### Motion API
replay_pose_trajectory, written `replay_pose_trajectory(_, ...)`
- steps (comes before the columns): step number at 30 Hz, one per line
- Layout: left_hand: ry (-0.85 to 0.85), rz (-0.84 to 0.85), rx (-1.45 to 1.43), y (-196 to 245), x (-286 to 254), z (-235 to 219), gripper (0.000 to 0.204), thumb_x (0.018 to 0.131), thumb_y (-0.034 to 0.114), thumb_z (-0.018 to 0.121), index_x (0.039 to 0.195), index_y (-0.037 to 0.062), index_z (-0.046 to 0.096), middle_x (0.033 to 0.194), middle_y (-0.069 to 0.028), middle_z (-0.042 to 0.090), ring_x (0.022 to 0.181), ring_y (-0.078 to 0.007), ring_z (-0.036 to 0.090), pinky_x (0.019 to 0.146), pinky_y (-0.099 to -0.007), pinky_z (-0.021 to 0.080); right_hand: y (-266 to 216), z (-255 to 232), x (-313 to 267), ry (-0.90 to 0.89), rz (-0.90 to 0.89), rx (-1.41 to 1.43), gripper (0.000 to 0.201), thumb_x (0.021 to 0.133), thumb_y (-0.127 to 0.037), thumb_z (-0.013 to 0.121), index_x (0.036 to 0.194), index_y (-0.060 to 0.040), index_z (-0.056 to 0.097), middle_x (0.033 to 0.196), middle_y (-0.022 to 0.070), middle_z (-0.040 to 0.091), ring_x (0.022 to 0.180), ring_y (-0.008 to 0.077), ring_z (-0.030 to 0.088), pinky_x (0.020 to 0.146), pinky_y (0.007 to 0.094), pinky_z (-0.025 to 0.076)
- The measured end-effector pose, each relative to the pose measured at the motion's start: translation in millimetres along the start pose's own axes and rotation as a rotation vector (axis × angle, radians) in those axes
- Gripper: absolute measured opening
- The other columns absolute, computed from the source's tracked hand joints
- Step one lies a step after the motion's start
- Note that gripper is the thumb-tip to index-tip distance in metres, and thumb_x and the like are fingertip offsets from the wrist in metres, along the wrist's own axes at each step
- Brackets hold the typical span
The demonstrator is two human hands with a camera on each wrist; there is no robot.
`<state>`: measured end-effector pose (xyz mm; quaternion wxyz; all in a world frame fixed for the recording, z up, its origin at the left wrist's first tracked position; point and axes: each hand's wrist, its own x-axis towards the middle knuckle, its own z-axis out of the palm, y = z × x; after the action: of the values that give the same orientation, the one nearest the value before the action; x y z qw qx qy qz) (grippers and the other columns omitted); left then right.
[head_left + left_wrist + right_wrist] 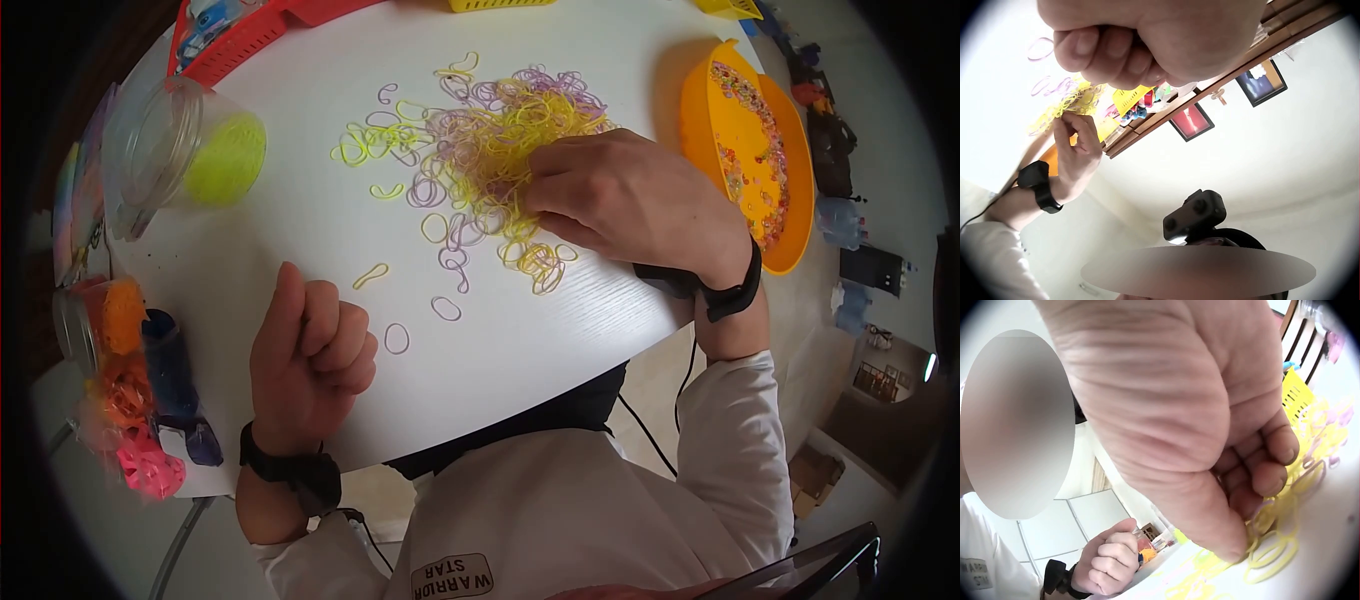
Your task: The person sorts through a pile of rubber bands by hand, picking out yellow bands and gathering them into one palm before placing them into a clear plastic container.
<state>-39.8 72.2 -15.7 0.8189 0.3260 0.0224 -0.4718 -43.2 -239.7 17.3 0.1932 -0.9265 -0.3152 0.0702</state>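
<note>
The white table [300, 230] carries a spread pile of yellow and purple rubber bands [490, 150]. The right hand [620, 195] lies palm down on the pile, fingertips curled and pinching bands. The left hand [310, 350] rests near the table's edge, a fist closed on nothing, thumb up.

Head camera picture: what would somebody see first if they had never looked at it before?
First, the big tangle of yellow and purple rubber bands in the middle of the white table, with the right hand reaching into it, fingers curled among the bands. Next, the bright orange bowl at the right edge, speckled with tiny colourful bits. The left hand rests near the front edge in a loose fist, with a clear jar lying on its side farther back.
</note>
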Motion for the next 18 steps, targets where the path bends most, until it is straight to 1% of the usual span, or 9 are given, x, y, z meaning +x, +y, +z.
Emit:
replay_pose_trajectory(4, -0.002, 0.001, -0.005, 0, -1, 0, 0.05, 0.106, 0.046, 0.021, 0.07, 0.0137, 0.032, 0.058, 0.0025, 0.029, 0.049, -0.0107, 0.022, 0.044, -0.0256, 0.022, 0, -5, 0, -0.039, 0.008, 0.044, 0.008, 0.082, -0.009, 0.061, 0.079, -0.0013, 0.06, 0.078, 0.0122, 0.059, 0.079, 0.0333, 0.061, 0.07, 0.0429, 0.05)
replay_pose_trajectory(5, 0.025, 0.004, -0.011, -1, -1, 1, 0.051, 0.106, 0.046, 0.022, 0.069, 0.0137, 0.032, 0.057, 0.0027, 0.029, 0.049, -0.0101, 0.021, 0.044, -0.0253, 0.021, 0, -5, 0, -0.017, -0.011, 0.045, 0.006, 0.082, -0.008, 0.064, 0.084, -0.0021, 0.062, 0.078, 0.011, 0.059, 0.077, 0.0322, 0.061, 0.068, 0.0419, 0.049)
replay_pose_trajectory(7, 0.079, 0.012, -0.02, -2, -1, 5, 0.053, 0.106, 0.047, 0.023, 0.066, 0.0137, 0.033, 0.056, 0.003, 0.028, 0.048, -0.009, 0.019, 0.043, -0.0248, 0.019, 1, -4, -1, 0.027, -0.051, 0.046, 0.012, 0.081, -0.006, 0.068, 0.092, -0.0036, 0.065, 0.077, 0.0085, 0.059, 0.072, 0.0299, 0.062, 0.063, 0.0399, 0.049)
replay_pose_trajectory(10, 0.069, -0.005, -0.024, -2, 0, 7, 0.052, 0.106, 0.046, 0.024, 0.068, 0.0131, 0.035, 0.058, 0.0022, 0.03, 0.049, -0.0089, 0.021, 0.044, -0.0246, 0.021, 0, -9, -2, 0.033, -0.046, 0.086, 0.01, 0.083, -0.007, 0.068, 0.091, -0.0027, 0.065, 0.078, 0.009, 0.061, 0.072, 0.0309, 0.062, 0.063, 0.0397, 0.048)
replay_pose_trajectory(13, 0.021, -0.018, 0.008, -4, 0, 7, 0.049, 0.106, 0.045, 0.022, 0.072, 0.0129, 0.034, 0.061, 0.0019, 0.032, 0.05, -0.0102, 0.023, 0.045, -0.0246, 0.024, -2, -14, -4, 0.066, -0.048, 0.147, 0.008, 0.085, -0.008, 0.066, 0.09, -0.0023, 0.063, 0.081, 0.0096, 0.062, 0.073, 0.0317, 0.062, 0.064, 0.0399, 0.048)
replay_pose_trajectory(16, 0.021, -0.018, 0.012, -5, 0, 7, 0.048, 0.106, 0.044, 0.022, 0.072, 0.0129, 0.036, 0.061, 0.0019, 0.033, 0.05, -0.0099, 0.023, 0.046, -0.0243, 0.024, -6, -19, -4, 0.061, -0.015, 0.132, 0.008, 0.087, -0.01, 0.064, 0.091, -0.0028, 0.063, 0.082, 0.0103, 0.062, 0.074, 0.0325, 0.062, 0.064, 0.0405, 0.048)
replay_pose_trajectory(18, 0.028, -0.006, 0.019, -5, 0, 9, 0.048, 0.106, 0.044, 0.022, 0.072, 0.0131, 0.036, 0.061, 0.002, 0.033, 0.05, -0.0098, 0.023, 0.046, -0.0244, 0.025, -11, -24, -3, 0.029, 0.033, 0.094, 0.012, 0.089, -0.015, 0.061, 0.095, -0.0054, 0.065, 0.084, 0.0119, 0.064, 0.081, 0.0331, 0.063, 0.071, 0.0421, 0.05)
